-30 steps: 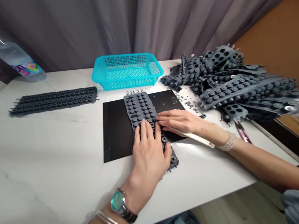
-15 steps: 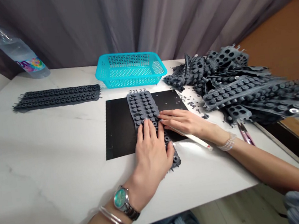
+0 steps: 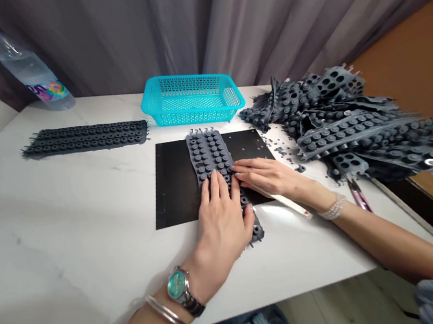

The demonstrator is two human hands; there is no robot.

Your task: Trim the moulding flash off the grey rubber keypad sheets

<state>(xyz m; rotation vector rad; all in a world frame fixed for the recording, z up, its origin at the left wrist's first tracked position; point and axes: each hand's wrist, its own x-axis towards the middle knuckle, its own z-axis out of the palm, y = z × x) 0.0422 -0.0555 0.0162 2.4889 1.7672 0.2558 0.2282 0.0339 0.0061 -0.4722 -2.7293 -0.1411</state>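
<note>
The left hand (image 3: 220,230) lies flat across the lower half of a grey rubber strip (image 3: 209,152), its fingers spread apart and pressing down rather than clamping. The strip is matte moulded rubber, studded with rows of round nubs and ragged along its trimmed ends. It lies lengthwise on a black mat (image 3: 178,187), its lower end running past the mat's front edge onto the white marble table (image 3: 71,237). The right hand (image 3: 265,177) rests on the mat with its fingers close together, the tips touching the strip's right edge. A narrow white strip (image 3: 285,207) lies beneath that wrist.

Just beyond the mat sits a turquoise perforated plastic basket (image 3: 192,99). To its left lies a second flat rubber strip (image 3: 85,138); to the right rises a tangled heap of rubber strips (image 3: 346,125) — small rubber crumbs (image 3: 278,146) are scattered at its foot. Pink-handled snips (image 3: 359,196) lie near the heap. Open marble stretches left of the mat.
</note>
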